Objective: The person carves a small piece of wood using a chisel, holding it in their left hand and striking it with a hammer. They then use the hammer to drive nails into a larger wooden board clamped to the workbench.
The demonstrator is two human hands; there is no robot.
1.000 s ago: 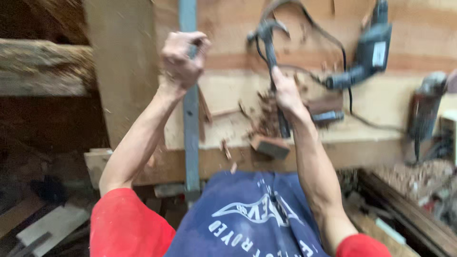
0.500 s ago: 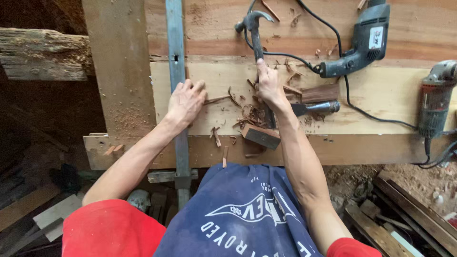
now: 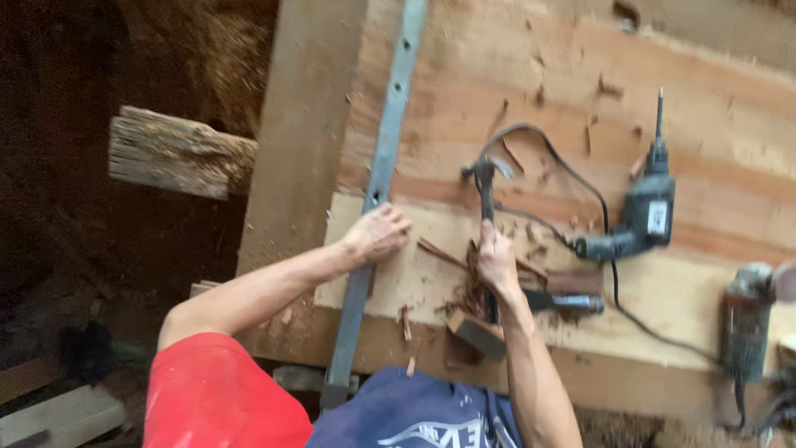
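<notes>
My right hand [image 3: 496, 259] grips the handle of a claw hammer [image 3: 484, 184], whose head points away from me over a pale wooden plank [image 3: 398, 282]. My left hand [image 3: 377, 234] rests with curled fingers on the plank, against a long grey metal bar [image 3: 383, 166] that runs up the workpiece. Dark wood chips [image 3: 464, 299] lie around my right hand. A small dark wood block [image 3: 478, 334] sits near my right wrist, and a chisel-like tool [image 3: 564, 302] lies just right of the hand.
A corded electric drill [image 3: 638, 222] lies on the broad boards to the right, its cable looping toward the hammer. An angle grinder [image 3: 746, 319] sits at the right edge. A weathered beam end [image 3: 178, 153] juts out at left over a dark gap.
My left hand came down from high on the metal bar to rest on the plank beside it. The view shifted, and my right hand stayed on the hammer handle.
</notes>
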